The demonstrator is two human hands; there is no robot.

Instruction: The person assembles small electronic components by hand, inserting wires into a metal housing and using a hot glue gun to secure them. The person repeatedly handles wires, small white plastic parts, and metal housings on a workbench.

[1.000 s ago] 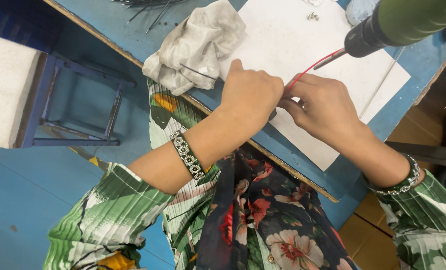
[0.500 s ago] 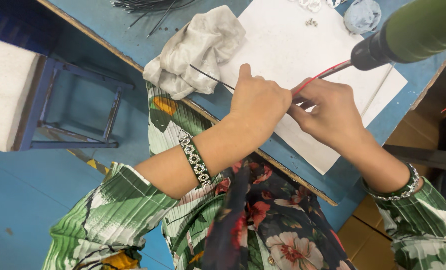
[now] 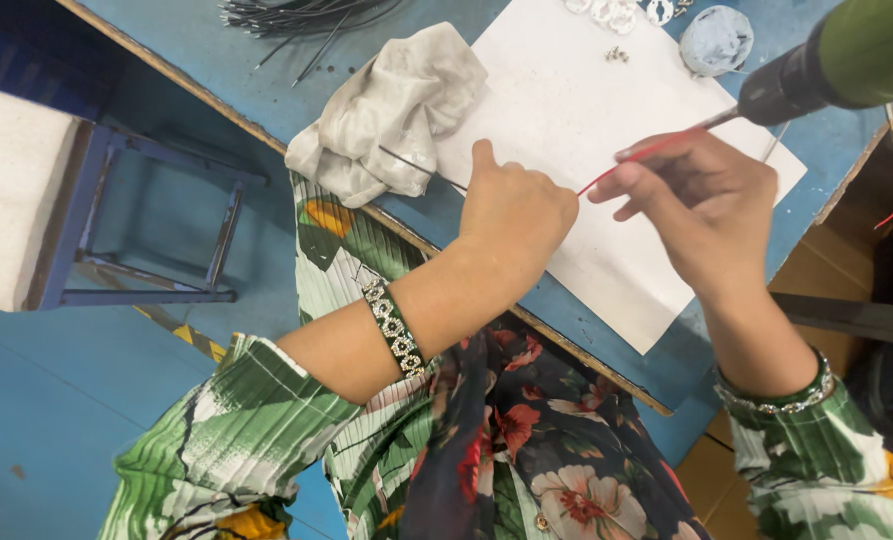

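My left hand (image 3: pixel 513 213) is closed in a fist over the edge of a white sheet (image 3: pixel 576 110), gripping a thin wire; its black end sticks out to the left and a red wire (image 3: pixel 638 158) runs out to the right. My right hand (image 3: pixel 704 205) pinches that red wire between thumb and fingers. The wire leads up to the dark chuck of a green power drill (image 3: pixel 846 60) at the top right.
A crumpled grey cloth (image 3: pixel 391 110) lies on the blue table (image 3: pixel 216 50) beside my left hand. A bundle of dark wires (image 3: pixel 296 15) lies at the top. Small white parts (image 3: pixel 616 15) and a round grey lid (image 3: pixel 716 40) sit beyond the sheet. A blue stool (image 3: pixel 116 220) stands on the left.
My hands have drawn slightly apart along the red wire, the right one sliding toward the drill. The view has shifted a little.
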